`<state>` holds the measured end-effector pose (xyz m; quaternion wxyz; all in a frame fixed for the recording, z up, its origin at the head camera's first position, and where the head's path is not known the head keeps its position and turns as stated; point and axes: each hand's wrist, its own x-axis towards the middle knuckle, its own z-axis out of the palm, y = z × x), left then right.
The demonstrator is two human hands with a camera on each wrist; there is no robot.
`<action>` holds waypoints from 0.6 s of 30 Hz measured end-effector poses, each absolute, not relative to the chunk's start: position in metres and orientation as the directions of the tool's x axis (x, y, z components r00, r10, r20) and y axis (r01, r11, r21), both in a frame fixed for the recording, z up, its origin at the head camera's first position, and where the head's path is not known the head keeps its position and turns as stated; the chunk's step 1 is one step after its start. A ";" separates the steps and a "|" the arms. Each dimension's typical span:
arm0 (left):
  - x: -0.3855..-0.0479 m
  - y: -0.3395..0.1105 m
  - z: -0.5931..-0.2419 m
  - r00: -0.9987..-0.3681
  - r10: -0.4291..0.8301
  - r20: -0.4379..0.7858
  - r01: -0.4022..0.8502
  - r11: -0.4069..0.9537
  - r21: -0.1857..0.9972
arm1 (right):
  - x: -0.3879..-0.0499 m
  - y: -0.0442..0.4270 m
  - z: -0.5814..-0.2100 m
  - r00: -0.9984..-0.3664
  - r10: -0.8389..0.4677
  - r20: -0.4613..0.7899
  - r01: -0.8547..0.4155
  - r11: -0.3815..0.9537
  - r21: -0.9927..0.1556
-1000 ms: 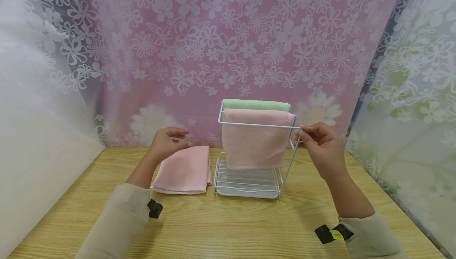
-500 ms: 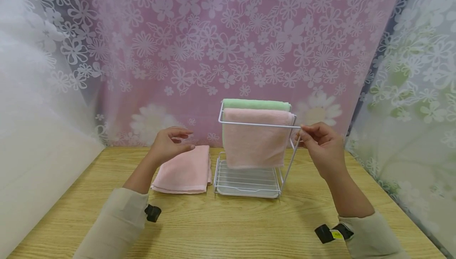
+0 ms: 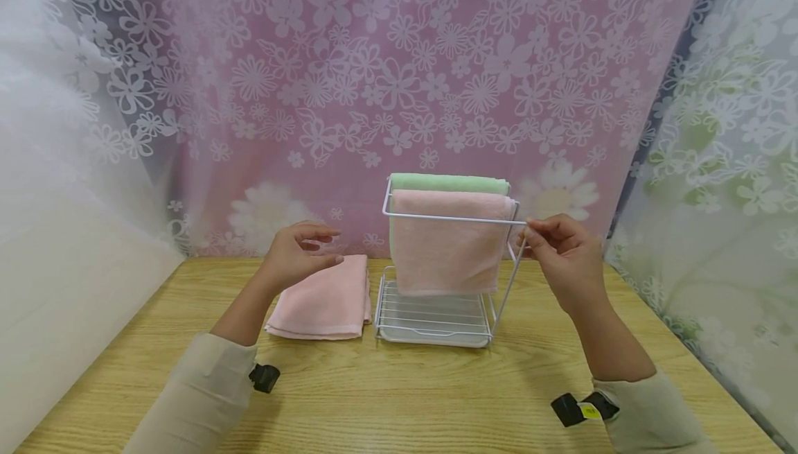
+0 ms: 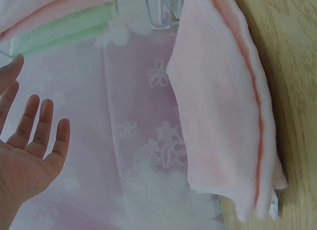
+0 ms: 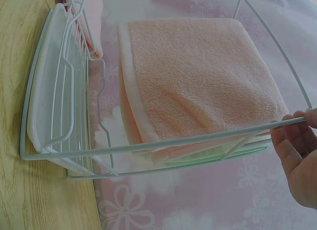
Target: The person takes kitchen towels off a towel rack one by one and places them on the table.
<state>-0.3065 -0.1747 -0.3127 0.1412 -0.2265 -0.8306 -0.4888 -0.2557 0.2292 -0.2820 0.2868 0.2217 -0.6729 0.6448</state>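
Note:
A white wire rack (image 3: 514,277) stands upright on the table, a pink towel (image 3: 449,249) draped over its front upper part and a green towel (image 3: 445,182) behind it. My right hand (image 3: 564,256) pinches the rack's upper right front corner between thumb and fingers; the right wrist view shows those fingers (image 5: 292,146) on the wire. My left hand (image 3: 293,253) hovers to the rack's left, fingers loosely bent and apart, holding nothing. Below and behind it, a folded pink towel (image 3: 327,305) lies on the table, also seen as layered pink cloth (image 4: 223,101) in the left wrist view.
A shallow pale tray (image 3: 430,336) sits in the rack's base under wire slats. The wooden table (image 3: 374,398) ends at a pink flower-patterned curtain (image 3: 399,93). Translucent sheets close the left (image 3: 75,184) and right (image 3: 736,232) sides.
My left hand has shifted slightly right, and its forearm has drawn a little left. The right hand, the rack and the towels look unmoved.

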 end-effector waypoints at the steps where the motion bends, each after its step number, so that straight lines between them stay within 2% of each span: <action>1: -0.302 -0.173 -0.309 -0.856 0.241 0.458 0.517 0.424 0.743 | -0.256 0.229 -0.282 -0.737 0.072 0.672 -0.668 0.071 -0.741; 18: -0.299 -0.168 -0.300 -0.780 0.308 0.545 0.626 0.407 0.666 | -0.255 0.229 -0.281 -0.737 0.064 0.673 -0.669 0.079 -0.739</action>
